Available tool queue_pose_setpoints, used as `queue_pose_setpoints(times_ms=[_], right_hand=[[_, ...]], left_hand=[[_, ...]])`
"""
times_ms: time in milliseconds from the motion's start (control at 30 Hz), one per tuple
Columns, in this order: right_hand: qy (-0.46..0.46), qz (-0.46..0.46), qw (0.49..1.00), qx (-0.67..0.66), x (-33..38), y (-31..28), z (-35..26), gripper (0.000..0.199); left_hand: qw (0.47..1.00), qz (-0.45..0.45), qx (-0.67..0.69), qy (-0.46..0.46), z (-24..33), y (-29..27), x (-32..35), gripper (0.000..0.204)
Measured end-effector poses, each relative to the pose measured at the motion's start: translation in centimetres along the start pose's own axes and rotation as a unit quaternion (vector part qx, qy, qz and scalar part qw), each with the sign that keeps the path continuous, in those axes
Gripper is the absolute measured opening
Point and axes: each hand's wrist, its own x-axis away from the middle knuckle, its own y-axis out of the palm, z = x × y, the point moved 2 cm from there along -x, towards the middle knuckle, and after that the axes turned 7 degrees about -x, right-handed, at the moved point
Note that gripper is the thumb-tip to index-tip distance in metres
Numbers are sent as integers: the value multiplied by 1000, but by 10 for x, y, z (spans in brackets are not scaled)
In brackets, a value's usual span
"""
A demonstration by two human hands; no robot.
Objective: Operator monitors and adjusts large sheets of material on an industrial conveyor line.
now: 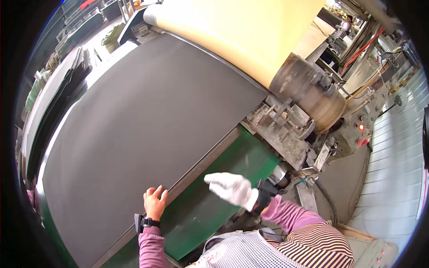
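Observation:
A large dark grey sheet lies flat over a green belt, with a narrow brownish strip along its near edge. My left hand is bare and rests at that near edge, fingers spread. Whether it presses on the sheet or only hovers, I cannot tell. In a white glove, my right hand is stretched out flat above the bare part of the belt, holding nothing. Dark bands with boxy units circle both wrists.
Beyond the sheet, a yellowish sheet runs over a large worn roller. Machine brackets and a panel with a red light stand at right, before a corrugated wall. Stacked sheets lie far left. Another person is distant.

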Motion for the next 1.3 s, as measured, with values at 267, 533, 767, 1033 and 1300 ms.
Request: queue_pose_setpoints(times_ms=[267, 533, 767, 1033, 1300], right_hand=[[91, -213, 967, -108, 64, 41, -31, 31], [209, -226, 950, -60, 94, 33, -24, 27], [335, -273, 893, -126, 112, 72, -34, 25], [154, -190, 969, -31, 116, 64, -29, 33], [155, -248, 956, 2, 117, 78, -21, 32]], left_hand=[[996, 75, -49, -27, -102, -6, 57, 37], [983, 132, 24, -127, -138, -1, 89, 30], [983, 151, 78, -74, -47, 17, 43, 31], [979, 102, 11, -174, -158, -28, 94, 32], [990, 72, 94, -83, -153, 13, 64, 40]])
